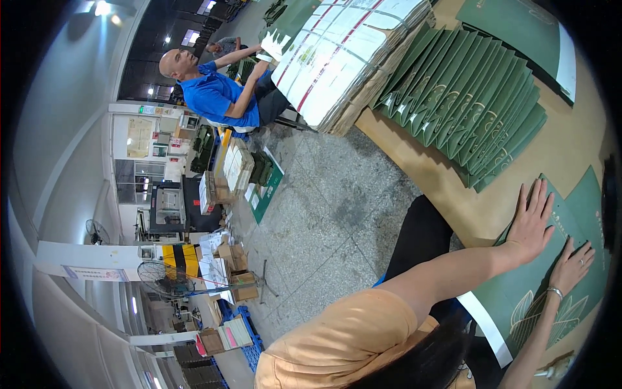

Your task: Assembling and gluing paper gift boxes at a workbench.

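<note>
Flat green sheets of paper or card (pixel 502 285) with a pale leaf-line pattern and a white edge strip lie on the tan table in front of me. My left hand (pixel 532 219) rests palm-down on the upper part of them, fingers stretched out. Lower and to the right, my right hand (pixel 571 267), with a ring and a bracelet, also lies flat on the green sheets, fingers apart. Neither hand grips anything. Beyond my left hand stands a fanned row of folded green paper bags (pixel 463 97) with gold print.
A strapped stack of white printed sheets (pixel 353 48) sits at the table's far corner. More green sheets (pixel 528 35) lie at the top right. A seated co-worker in a blue shirt (pixel 223 97) wears white gloves. A standing fan (pixel 165 279), boxes and pallets (pixel 249 337) occupy the floor.
</note>
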Motion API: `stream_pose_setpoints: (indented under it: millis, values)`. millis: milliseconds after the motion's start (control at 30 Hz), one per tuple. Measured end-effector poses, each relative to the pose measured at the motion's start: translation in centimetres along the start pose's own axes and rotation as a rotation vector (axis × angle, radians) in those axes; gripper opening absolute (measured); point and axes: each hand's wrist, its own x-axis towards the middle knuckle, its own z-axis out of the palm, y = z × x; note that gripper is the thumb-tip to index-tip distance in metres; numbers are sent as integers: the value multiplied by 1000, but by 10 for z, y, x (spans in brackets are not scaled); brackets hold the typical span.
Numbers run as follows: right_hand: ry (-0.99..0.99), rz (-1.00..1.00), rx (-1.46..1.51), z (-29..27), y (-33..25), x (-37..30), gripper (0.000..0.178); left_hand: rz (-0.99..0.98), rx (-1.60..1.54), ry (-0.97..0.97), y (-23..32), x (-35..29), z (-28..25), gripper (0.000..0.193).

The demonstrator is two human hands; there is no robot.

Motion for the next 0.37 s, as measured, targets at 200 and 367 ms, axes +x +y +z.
stream_pose_setpoints:
  millis: [200, 367]
  values:
    - [-191, -18, -226, -2, 1, 2, 70, 5, 75, -53, 0, 11, -6, 73]
    - [-158, -3, -190, -13, -1, 2, 70, 71, -29, -103, -13, 21, -5, 84]
